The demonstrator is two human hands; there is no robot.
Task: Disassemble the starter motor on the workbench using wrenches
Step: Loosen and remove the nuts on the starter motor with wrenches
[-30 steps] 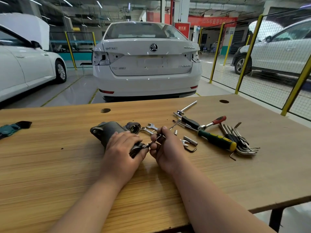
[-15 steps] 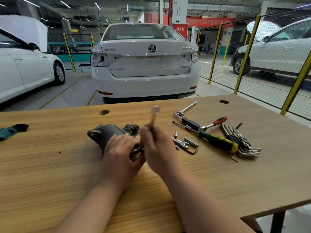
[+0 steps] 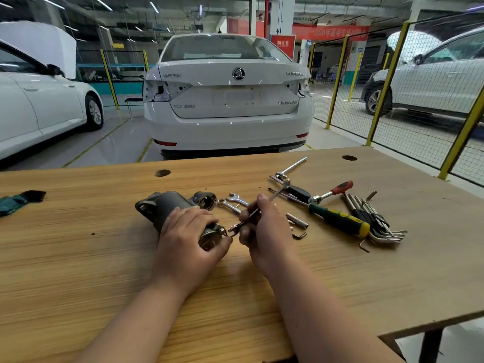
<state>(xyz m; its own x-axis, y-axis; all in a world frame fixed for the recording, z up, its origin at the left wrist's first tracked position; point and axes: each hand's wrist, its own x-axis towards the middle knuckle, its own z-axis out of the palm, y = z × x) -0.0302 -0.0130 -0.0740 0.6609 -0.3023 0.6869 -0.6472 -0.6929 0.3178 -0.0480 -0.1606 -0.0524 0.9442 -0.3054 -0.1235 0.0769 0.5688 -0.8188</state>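
Note:
A dark grey starter motor (image 3: pixel 167 206) lies on its side on the wooden workbench (image 3: pixel 78 258). My left hand (image 3: pixel 188 239) grips its near end. My right hand (image 3: pixel 264 229) holds a thin silver wrench (image 3: pixel 277 192) slanted up to the right. The wrench's lower end sits at a small fastener on the motor's end face (image 3: pixel 218 231). A detached round metal cap (image 3: pixel 205 200) lies just behind the motor.
Two small open-end wrenches (image 3: pixel 234 201) lie behind my right hand. To the right are a green-and-yellow screwdriver (image 3: pixel 337 218), a red-handled ratchet (image 3: pixel 332 191), a T-handle (image 3: pixel 290 169), a hex key set (image 3: pixel 374 221) and a socket (image 3: pixel 297 220). A green brush (image 3: pixel 18 201) lies far left.
My right hand swung the wrench upright half a second ago, then brought it back down onto the motor's end. My left hand stayed on the motor.

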